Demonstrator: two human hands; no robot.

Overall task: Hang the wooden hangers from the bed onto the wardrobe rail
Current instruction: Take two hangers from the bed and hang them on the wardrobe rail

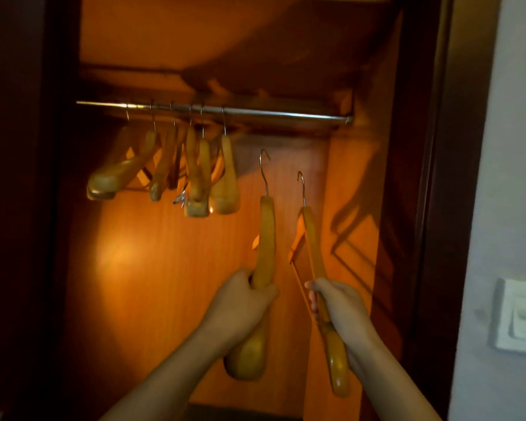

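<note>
A metal wardrobe rail [286,113] runs across the open wardrobe, with several wooden hangers [195,174] hooked on its left half. My left hand [243,302] grips one wooden hanger [266,238] by its arm, held upright with the hook pointing up below the rail. My right hand [340,305] grips a second wooden hanger [312,238] the same way, just to the right, its hook also below the rail. Neither hook touches the rail.
The rail's right half is bare up to its end bracket [348,119]. Dark wardrobe frames stand at both sides. A white wall with a light switch [521,317] lies at the right. The wardrobe's back panel is lit orange.
</note>
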